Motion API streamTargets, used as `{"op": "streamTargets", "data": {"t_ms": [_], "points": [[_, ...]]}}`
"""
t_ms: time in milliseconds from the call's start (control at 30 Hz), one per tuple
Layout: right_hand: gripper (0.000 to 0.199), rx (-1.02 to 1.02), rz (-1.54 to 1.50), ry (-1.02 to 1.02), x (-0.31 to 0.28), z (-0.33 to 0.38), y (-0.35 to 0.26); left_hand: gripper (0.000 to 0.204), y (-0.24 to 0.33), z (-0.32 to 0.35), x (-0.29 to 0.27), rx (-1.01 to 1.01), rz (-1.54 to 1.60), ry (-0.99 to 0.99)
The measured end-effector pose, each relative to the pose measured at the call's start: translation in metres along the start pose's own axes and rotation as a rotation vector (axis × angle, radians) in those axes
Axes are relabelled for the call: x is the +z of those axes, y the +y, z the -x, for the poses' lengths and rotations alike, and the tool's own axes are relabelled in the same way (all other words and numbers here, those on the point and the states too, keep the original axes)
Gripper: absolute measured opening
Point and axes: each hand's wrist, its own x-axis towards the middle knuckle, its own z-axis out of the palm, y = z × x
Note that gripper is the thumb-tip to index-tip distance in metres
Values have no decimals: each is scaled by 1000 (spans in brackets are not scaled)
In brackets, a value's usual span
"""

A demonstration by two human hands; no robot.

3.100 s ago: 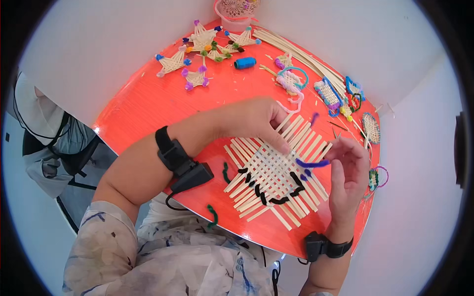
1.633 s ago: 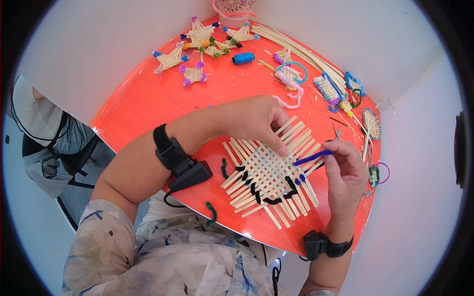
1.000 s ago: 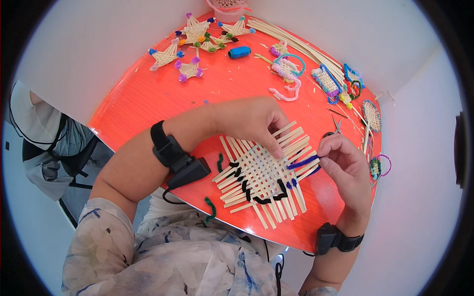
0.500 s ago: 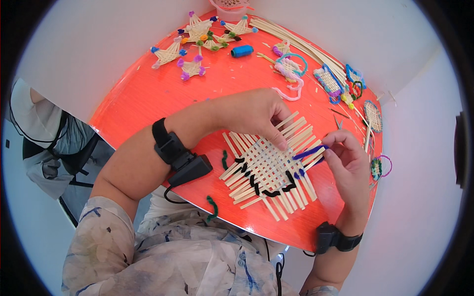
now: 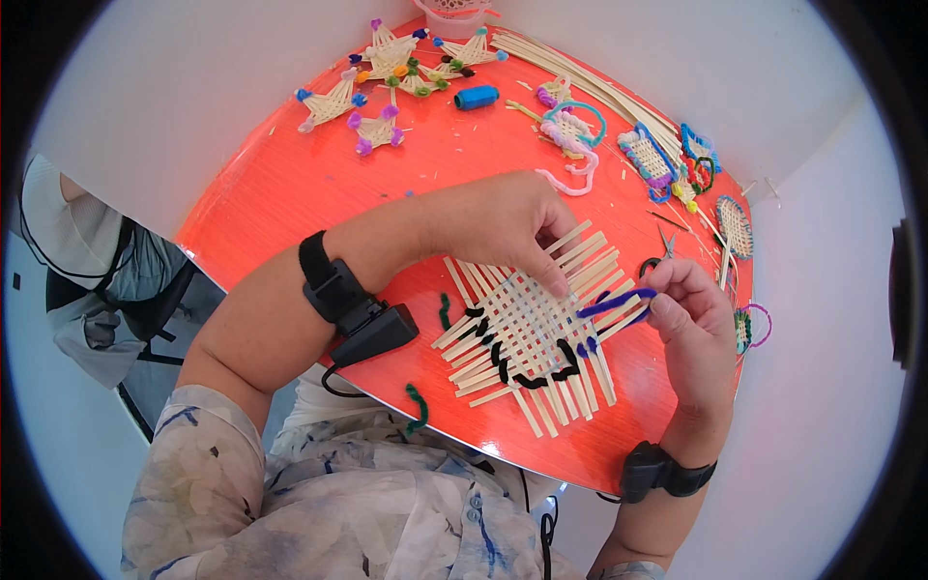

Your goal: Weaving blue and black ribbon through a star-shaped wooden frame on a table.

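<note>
A woven mat of pale bamboo strips [image 5: 517, 324] lies near the table's front edge, its loose strip ends sticking out all round. Black pipe cleaner [image 5: 531, 382] is threaded along its near side. My left hand [image 5: 536, 232] grips the mat's far edge, thumb on top of the weave and fingers partly hidden beneath. Between the thumb and fingers of my right hand [image 5: 688, 314] is a purple pipe cleaner [image 5: 617, 302], bent into a loop around strips at the mat's right side. Short dark green pipe cleaner pieces [image 5: 416, 408] lie left of the mat.
Several woven stars with coloured tips [image 5: 375, 130] and a blue thread spool [image 5: 477, 97] are at the back. Long bamboo strips [image 5: 590, 77] run along the far right edge, near small woven pieces [image 5: 646, 159]. Scissors [image 5: 665, 246] lie beyond my right hand.
My right hand has shifted slightly right, away from the mat, and the purple pipe cleaner now shows as an open loop. The scissors' handle has come into sight.
</note>
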Motion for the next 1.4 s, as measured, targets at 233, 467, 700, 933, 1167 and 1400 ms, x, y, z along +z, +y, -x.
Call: {"op": "streamTargets", "data": {"t_ms": [233,467,700,933,1167,1400], "points": [[21,81,-328,-136,0,-1,6,15,4,2,2,39,11,-49],[20,27,-152,-65,-1,-2,6,15,4,2,3,64,8,-15],[27,-64,-58,-59,7,-3,4,15,1,1,1,68,-5,8],[27,-155,36,38,10,0,1,18,-1,1,0,34,25,43],[13,-170,178,48,10,2,-4,17,-1,-1,1,33,30,42],[16,-208,403,150,20,1,1,14,-3,-1,0,57,-37,51]]}}
